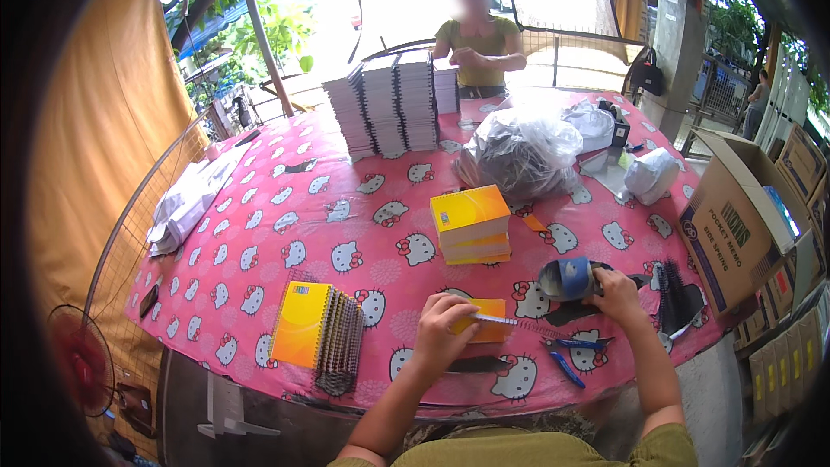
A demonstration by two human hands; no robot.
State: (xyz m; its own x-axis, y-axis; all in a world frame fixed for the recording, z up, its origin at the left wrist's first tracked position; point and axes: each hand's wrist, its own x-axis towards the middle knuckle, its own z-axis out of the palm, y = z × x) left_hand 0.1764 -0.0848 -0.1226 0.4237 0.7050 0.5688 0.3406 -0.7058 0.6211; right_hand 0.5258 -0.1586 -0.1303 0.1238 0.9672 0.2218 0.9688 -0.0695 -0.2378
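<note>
My left hand (443,327) is closed on a small yellow notebook (493,310) near the table's front edge. A thin wire coil (545,329) stretches from the notebook's edge toward the right. My right hand (617,296) is closed round the right end of a dark cylinder with a blue band (574,278); what its far fingers touch is partly hidden. Blue-handled pliers (566,365) lie just below, between the hands. To the left stands a stack of spiral-bound yellow notebooks (303,324). Beyond my hands sits a pile of yellow notebooks (471,218).
Tall stacks of bound books (380,108) rise at the back, near a person (475,39) across the table. A clear plastic bag (523,151) lies right of them. An open cardboard box (735,225) stands at the right edge. Dark wire coils (673,294) lie near it.
</note>
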